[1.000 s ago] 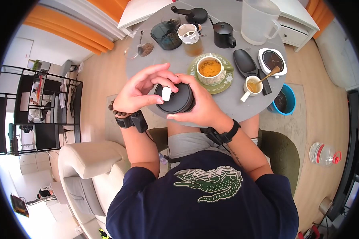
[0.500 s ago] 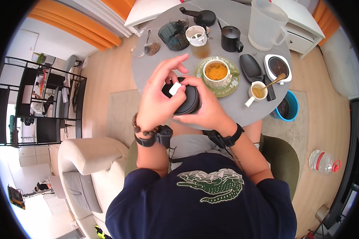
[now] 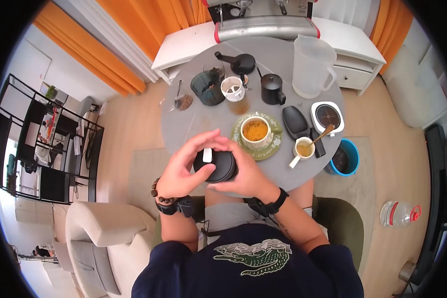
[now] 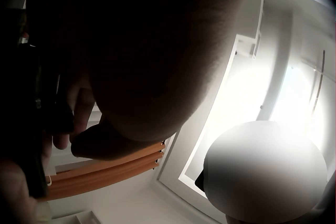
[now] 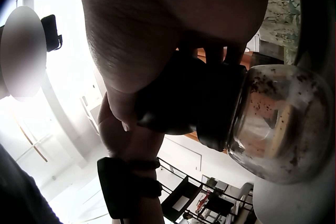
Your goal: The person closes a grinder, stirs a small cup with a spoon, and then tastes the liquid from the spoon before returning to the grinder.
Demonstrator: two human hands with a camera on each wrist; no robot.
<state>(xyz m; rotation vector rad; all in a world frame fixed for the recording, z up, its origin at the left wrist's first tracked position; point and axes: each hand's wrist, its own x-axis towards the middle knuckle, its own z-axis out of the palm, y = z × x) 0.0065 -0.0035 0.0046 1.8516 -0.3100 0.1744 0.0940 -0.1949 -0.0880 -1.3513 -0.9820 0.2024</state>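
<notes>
Ahead of the hands: on the counter (image 3: pixel 184 126), the cup (image 3: pixel 256 132) and saucer (image 3: pixel 266 153) are nearest, just beyond the right hand (image 3: pixel 244 171); the dripper (image 3: pixel 232 87), pot (image 3: pixel 271 90) and jug (image 3: pixel 309 69) stand farther off
Right of the hands: black dish (image 3: pixel 295 121), scale (image 3: pixel 328 116) and creamer (image 3: pixel 303 148), with the bucket (image 3: pixel 343 159) lower down
Jar (image 3: pixel 225 164): between both hands, at the near edge of the counter in the head view
Jar's long axis: black lid faces up to the head camera, clear speckled end (image 5: pixel 283 124) away from it, beyond the right hand in the right wrist view
Right hand: wrapped around the jar
Left hand (image 3: pixel 180 171): curled about the lid, thumb on top beside the white tab (image 3: pixel 207 155)
Since half a second ago: left fingers have lowered from their raised pose, the tab shows more fully, and the espresso machine (image 3: pixel 265 22) has come into view
</notes>
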